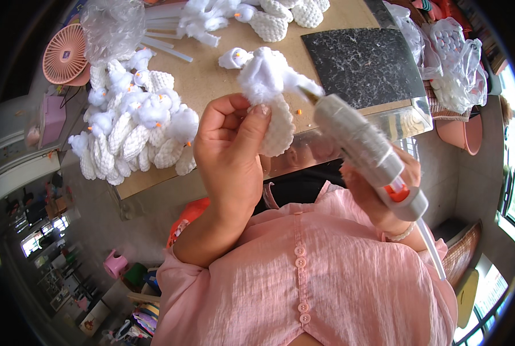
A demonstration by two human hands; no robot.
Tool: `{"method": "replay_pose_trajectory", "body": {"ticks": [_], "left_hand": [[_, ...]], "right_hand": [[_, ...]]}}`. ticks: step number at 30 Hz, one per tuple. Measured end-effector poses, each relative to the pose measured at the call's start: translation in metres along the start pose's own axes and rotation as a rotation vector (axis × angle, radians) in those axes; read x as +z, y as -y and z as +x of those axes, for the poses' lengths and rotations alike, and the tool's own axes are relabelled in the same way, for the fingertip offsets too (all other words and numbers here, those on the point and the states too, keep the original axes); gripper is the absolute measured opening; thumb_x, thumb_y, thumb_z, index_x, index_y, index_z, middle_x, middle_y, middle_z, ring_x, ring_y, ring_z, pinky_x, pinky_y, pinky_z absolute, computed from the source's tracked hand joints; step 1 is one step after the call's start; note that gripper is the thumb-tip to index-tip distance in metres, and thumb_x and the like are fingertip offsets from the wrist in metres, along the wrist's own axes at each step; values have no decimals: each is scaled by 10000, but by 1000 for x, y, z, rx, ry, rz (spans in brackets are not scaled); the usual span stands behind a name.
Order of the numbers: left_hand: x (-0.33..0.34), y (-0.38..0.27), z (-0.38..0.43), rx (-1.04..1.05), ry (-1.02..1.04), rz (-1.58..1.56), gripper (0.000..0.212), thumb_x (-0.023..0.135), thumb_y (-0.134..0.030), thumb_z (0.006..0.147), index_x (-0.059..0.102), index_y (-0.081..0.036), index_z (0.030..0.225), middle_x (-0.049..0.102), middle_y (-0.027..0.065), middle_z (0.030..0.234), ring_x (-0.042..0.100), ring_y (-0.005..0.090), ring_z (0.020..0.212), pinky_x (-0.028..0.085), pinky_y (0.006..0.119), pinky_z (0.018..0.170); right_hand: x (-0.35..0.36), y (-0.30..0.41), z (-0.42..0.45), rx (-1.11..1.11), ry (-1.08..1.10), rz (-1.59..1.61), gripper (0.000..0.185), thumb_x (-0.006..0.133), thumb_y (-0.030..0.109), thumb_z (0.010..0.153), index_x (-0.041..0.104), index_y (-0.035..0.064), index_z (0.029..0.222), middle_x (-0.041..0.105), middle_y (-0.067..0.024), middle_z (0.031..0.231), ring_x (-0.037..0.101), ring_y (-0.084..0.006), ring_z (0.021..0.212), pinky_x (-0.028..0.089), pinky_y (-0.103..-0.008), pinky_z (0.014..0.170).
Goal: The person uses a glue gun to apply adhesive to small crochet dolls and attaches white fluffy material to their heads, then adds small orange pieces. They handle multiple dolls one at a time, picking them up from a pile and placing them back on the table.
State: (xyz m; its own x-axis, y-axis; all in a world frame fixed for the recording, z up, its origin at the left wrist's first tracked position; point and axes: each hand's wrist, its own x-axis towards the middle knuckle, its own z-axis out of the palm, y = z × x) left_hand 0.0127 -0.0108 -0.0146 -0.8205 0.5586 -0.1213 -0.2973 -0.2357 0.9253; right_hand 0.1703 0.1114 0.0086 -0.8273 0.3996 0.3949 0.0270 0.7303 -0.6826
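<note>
My left hand [235, 138] pinches a white crocheted piece [280, 127] between thumb and fingers. White fluffy trim [261, 75] covers its upper part. Held in my right hand [369, 186] is a hot glue gun [356, 134] with a glue stick [430, 248] sticking out of its back end. The gun's metal nozzle [311, 95] meets or overlaps the right end of the fluff; whether they touch I cannot tell. Just beyond the held piece is a small white head with an orange beak [236, 57]. A tiny orange bit [299, 111] lies on the table.
A heap of white crocheted pieces with fluffy heads [136, 116] covers the table's left side. Behind it are loose glue sticks [166, 49], a clear plastic bag [112, 32] and a pink fan [66, 54]. A dark speckled board [361, 65] lies at right, near plastic bags [456, 69].
</note>
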Motion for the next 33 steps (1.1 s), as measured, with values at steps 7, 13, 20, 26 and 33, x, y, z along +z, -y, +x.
{"method": "replay_pose_trajectory", "body": {"ticks": [7,13,20,26,33], "left_hand": [[10,-9,-3,-82,81,-145,160,529,-42,896,512,41,1033,624,141,882,632,221,726,532,331,659],[12,-13,-5,-183,123,-153,181,520,-56,898,501,42,1049,616,144,870,627,217,716,532,328,644],[7,-10,-5,-140,120,-32,166,544,-35,883,513,46,1024,616,135,863,632,206,704,537,321,609],[5,-8,-6,-128,131,26,143,543,-18,882,516,47,1007,619,127,853,638,197,678,548,318,604],[2,-10,-7,-169,146,20,140,563,0,863,524,46,989,634,127,836,643,190,658,547,304,574]], "right_hand": [[-21,-35,15,199,-81,-459,200,707,115,734,600,9,865,607,-126,821,600,-287,737,473,-340,659],[-16,-71,24,285,-45,-720,353,742,149,607,583,35,900,562,-97,924,542,-293,919,460,-378,745],[-34,-39,32,118,127,-597,397,647,-25,671,594,14,1062,537,-133,1179,540,-307,1020,433,-364,858],[-15,-13,50,-227,-3,-204,285,712,58,651,636,74,924,567,-110,999,550,-276,884,449,-357,750],[-2,-9,63,-403,-46,-197,218,692,48,579,644,98,786,556,-97,954,542,-274,886,453,-346,707]]}}
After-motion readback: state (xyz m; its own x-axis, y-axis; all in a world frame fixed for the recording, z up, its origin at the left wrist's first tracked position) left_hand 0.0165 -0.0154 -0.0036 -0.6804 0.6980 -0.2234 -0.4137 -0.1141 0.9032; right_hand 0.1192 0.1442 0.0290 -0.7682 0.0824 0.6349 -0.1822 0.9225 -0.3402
